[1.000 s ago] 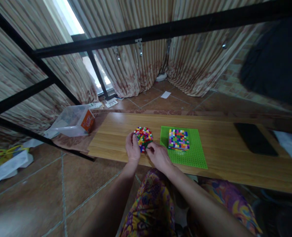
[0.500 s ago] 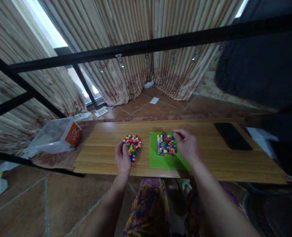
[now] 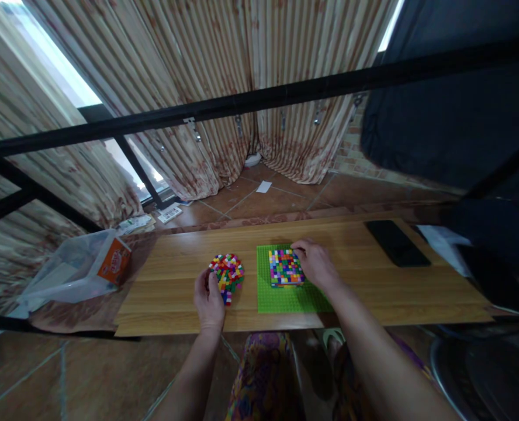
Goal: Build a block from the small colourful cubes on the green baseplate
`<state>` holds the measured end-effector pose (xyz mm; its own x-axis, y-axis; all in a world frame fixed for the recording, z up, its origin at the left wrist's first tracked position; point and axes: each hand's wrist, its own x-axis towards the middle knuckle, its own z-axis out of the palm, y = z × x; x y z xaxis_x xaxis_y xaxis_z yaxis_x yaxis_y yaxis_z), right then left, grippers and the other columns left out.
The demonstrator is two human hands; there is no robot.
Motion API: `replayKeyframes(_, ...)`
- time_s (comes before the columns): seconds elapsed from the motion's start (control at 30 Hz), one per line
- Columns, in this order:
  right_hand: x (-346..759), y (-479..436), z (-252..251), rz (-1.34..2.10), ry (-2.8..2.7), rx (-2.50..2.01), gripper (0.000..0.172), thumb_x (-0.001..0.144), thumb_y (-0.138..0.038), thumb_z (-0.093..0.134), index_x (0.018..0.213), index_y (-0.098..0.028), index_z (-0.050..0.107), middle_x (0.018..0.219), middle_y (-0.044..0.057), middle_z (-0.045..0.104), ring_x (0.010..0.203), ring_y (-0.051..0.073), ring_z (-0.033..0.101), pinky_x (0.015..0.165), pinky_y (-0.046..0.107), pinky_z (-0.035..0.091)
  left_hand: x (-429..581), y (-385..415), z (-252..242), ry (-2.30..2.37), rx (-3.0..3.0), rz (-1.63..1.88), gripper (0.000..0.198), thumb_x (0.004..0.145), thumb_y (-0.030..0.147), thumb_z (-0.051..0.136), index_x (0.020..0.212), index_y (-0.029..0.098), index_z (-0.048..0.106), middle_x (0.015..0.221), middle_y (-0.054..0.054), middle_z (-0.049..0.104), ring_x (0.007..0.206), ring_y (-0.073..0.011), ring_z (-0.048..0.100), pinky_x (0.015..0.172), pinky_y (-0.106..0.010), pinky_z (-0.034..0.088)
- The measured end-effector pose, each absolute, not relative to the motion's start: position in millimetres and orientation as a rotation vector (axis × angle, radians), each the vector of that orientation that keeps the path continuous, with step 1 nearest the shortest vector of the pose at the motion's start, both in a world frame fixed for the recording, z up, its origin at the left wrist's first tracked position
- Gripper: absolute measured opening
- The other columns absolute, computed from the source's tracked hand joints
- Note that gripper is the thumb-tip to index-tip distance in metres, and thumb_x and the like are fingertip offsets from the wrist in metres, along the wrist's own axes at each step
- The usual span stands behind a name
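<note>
The block stack (image 3: 285,268) on the green board (image 3: 277,302) is by the pinched right grip (image 3: 316,264). The curled left grip (image 3: 210,298) is by bricks (image 3: 232,271) left of the board. Can't tell what's held.

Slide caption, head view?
Left hand by loose bricks; right hand at the far right corner of a brick block on a green baseplate.

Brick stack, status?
Left hand at loose bricks. Right hand at brick stack, far right corner; grip unclear. Stack on green baseplate. Black slab off to right.
</note>
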<state>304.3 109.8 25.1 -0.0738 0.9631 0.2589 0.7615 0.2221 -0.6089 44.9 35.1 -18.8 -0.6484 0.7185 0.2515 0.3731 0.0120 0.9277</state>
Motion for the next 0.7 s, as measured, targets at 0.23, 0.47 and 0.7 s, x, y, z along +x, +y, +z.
replayKeyframes(0.23,303.3,108.7,23.5,0.523,-1.832,-1.537,0.025,0.085,-0.012,0.050,0.094,-0.022,0.072,0.101,0.005,0.074,0.095,0.019,0.067,0.087,0.033,0.049,47.2,34.7,-12.9,2.046,1.151,1.620,0.040,0.085,0.048,0.048,0.103,0.016,0.063,0.100,-0.009,0.068,0.093,-0.0215,0.062,0.085,-0.035,0.048)
replayKeyframes(0.47,305.7,107.8,24.5,0.524,-1.803,-1.521,0.032,0.088,-0.015,0.047,0.113,-0.022,0.066,0.107,0.006,0.073,0.097,0.021,0.068,0.089,0.035,0.050,44.3,35.0,-16.5,2.026,1.193,1.645,0.039,0.085,0.048,0.048,0.103,0.017,0.064,0.102,-0.009,0.068,0.095,-0.0221,0.062,0.086,-0.035,0.048)
replayKeyframes(0.7,304.2,110.8,20.4,0.619,-1.658,-1.495,0.030,0.086,-0.016,0.049,0.106,-0.022,0.070,0.101,0.005,0.074,0.094,0.019,0.068,0.088,0.035,0.051,42.4,35.2,-20.9,2.049,1.171,1.631,0.043,0.085,0.050,0.047,0.104,0.016,0.064,0.103,-0.010,0.068,0.097,-0.0223,0.062,0.087,-0.035,0.048)
